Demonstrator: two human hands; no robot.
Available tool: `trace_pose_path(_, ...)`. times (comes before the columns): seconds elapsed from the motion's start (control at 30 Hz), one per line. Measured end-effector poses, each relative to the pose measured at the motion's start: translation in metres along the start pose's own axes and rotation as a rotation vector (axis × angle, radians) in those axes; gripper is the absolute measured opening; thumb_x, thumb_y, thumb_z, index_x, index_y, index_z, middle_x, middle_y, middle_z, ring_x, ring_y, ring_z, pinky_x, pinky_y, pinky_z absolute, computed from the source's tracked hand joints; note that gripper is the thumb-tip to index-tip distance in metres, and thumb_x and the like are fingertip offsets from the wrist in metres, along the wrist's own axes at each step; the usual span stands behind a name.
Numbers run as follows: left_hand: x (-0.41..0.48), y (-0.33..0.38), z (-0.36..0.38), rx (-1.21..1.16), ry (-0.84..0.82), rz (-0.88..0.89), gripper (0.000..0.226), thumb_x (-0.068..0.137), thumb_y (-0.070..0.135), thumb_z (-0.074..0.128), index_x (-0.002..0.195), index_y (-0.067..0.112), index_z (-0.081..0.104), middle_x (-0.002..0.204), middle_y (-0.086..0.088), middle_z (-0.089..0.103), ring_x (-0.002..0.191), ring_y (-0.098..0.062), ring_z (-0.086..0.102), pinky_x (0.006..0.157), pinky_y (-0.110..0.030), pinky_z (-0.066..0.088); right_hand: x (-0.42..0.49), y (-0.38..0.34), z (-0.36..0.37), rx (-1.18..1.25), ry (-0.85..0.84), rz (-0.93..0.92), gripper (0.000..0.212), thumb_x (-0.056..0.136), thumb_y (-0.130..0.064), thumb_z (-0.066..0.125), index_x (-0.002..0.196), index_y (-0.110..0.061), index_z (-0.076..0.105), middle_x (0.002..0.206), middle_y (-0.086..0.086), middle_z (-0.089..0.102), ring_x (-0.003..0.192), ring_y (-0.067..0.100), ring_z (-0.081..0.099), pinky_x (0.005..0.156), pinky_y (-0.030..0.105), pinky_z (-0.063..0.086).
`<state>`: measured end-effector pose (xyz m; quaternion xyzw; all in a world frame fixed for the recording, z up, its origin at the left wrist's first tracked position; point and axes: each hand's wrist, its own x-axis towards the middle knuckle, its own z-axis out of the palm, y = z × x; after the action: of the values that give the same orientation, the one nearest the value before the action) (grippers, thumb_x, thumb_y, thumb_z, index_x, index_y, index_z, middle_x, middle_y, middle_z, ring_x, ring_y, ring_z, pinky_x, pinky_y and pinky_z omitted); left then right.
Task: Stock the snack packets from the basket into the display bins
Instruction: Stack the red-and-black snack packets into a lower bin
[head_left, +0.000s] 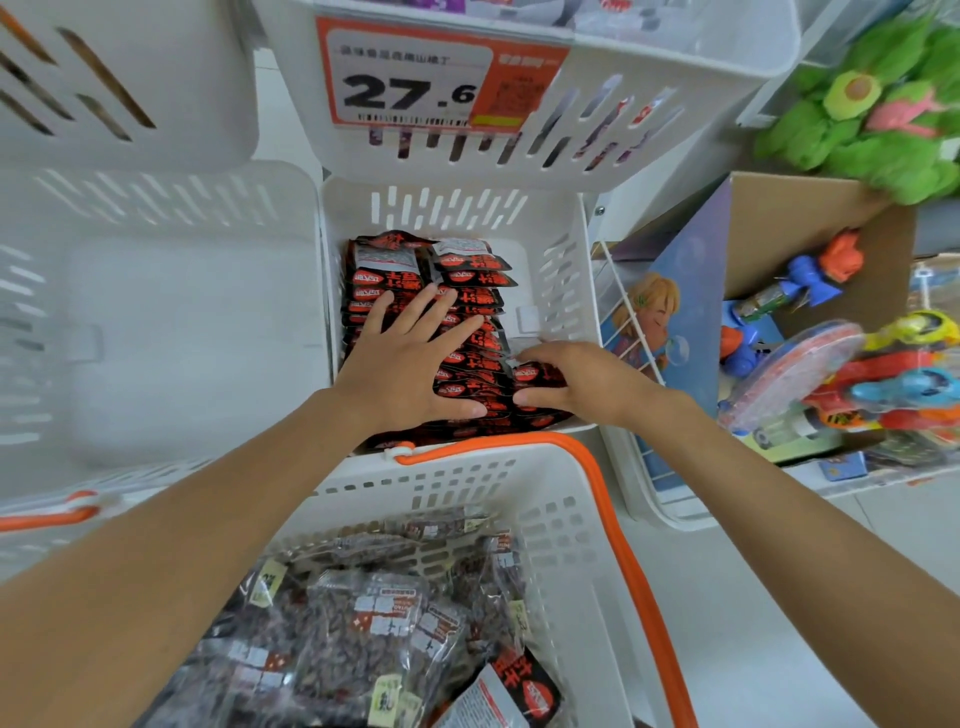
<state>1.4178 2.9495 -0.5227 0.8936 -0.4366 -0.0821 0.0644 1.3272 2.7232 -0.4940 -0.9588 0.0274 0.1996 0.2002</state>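
Observation:
A white display bin (563, 270) in the middle holds rows of black-and-red snack packets (470, 283) standing on edge. My left hand (410, 358) lies flat on the packets with fingers spread. My right hand (576, 382) grips a few black-and-red packets (537, 376) at the bin's near right corner, fingers and thumb curled round them. Below, the white basket (561, 525) with an orange handle (631, 561) holds clear packets of brown snacks (363, 618) and one black-and-red packet (511, 693).
An upper bin (649, 156) with a 27.6 price tag (415, 78) overhangs the display bin. A large white bin (171, 322) sits to the left. Toys (857, 374), a cardboard box (789, 223) and a green plush (878, 109) crowd the right.

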Motion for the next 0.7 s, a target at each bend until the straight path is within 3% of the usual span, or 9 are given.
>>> trace_pose_path(0.13,-0.007,0.0,-0.015,-0.151,-0.009,-0.009,0.1,0.078,0.077,0.052,0.155,0.039,0.002,0.163,0.001,-0.019,0.148,-0.014,-0.023,0.12,-0.05,-0.012,-0.011,-0.008,-0.007,0.087,0.106,0.017,0.062,0.086,-0.043,0.071,0.138,-0.015,0.054,0.139,0.006,0.055,0.127,0.022,0.051,0.105,0.029,0.039)
trace_pose_path(0.2,-0.023,0.002,-0.027,-0.276,0.047,-0.057,0.09,0.083,0.066,0.058,0.155,0.037,0.013,0.165,-0.001,-0.006,0.151,-0.015,-0.01,0.122,-0.047,-0.004,-0.022,-0.02,-0.01,0.102,0.242,-0.003,0.06,0.087,-0.04,0.071,0.137,-0.014,0.054,0.138,0.008,0.054,0.126,0.022,0.051,0.103,0.029,0.038)
trace_pose_path(0.27,-0.051,0.005,-0.043,-0.422,0.151,-0.135,0.075,0.088,0.051,0.064,0.152,0.031,0.03,0.162,-0.002,0.02,0.15,-0.02,0.016,0.122,-0.042,0.015,-0.039,-0.049,-0.014,0.173,0.375,-0.017,0.052,0.089,-0.037,0.07,0.135,-0.015,0.057,0.127,0.004,0.057,0.11,0.017,0.057,0.093,0.024,0.043)
trace_pose_path(0.33,-0.088,0.011,-0.061,-0.564,0.246,-0.208,0.058,0.091,0.038,0.066,0.143,0.023,0.046,0.147,-0.001,0.047,0.134,-0.02,0.045,0.111,-0.036,0.035,-0.06,-0.09,-0.009,0.241,0.452,-0.074,0.044,0.091,-0.031,0.069,0.131,-0.017,0.059,0.119,0.0,0.058,0.095,0.012,0.058,0.084,0.023,0.047)
trace_pose_path(0.43,-0.152,0.019,-0.076,-0.707,0.324,-0.279,0.036,0.09,0.023,0.069,0.124,0.016,0.061,0.119,-0.004,0.064,0.1,-0.024,0.063,0.093,-0.041,0.051,-0.09,-0.151,0.022,0.258,0.475,-0.164,0.036,0.091,-0.024,0.068,0.126,-0.018,0.061,0.111,-0.004,0.062,0.083,0.011,0.06,0.075,0.026,0.05)
trace_pose_path(0.5,-0.196,0.017,-0.075,-0.765,0.322,-0.317,0.03,0.088,0.019,0.071,0.117,0.016,0.062,0.107,-0.005,0.064,0.081,-0.025,0.063,0.082,-0.043,0.054,-0.108,-0.183,0.05,0.282,0.426,-0.197,0.03,0.091,-0.022,0.068,0.12,-0.017,0.063,0.102,-0.005,0.062,0.077,0.007,0.057,0.073,0.026,0.049)
trace_pose_path(0.57,-0.24,0.01,-0.069,-0.807,0.303,-0.38,0.028,0.088,0.02,0.072,0.113,0.018,0.062,0.105,-0.005,0.064,0.077,-0.021,0.062,0.079,-0.038,0.054,-0.127,-0.208,0.082,0.311,0.267,-0.182,0.027,0.091,-0.023,0.068,0.116,-0.017,0.065,0.098,-0.006,0.063,0.078,0.006,0.058,0.075,0.027,0.049)
trace_pose_path(0.7,-0.322,-0.009,-0.056,-0.861,0.255,-0.542,0.025,0.088,0.021,0.071,0.111,0.024,0.062,0.102,0.0,0.064,0.076,-0.013,0.062,0.07,-0.025,0.055,-0.154,-0.235,0.153,0.247,-0.253,-0.109,0.05,0.092,-0.038,0.067,0.138,-0.023,0.053,0.137,-0.003,0.056,0.119,0.016,0.056,0.102,0.034,0.047)
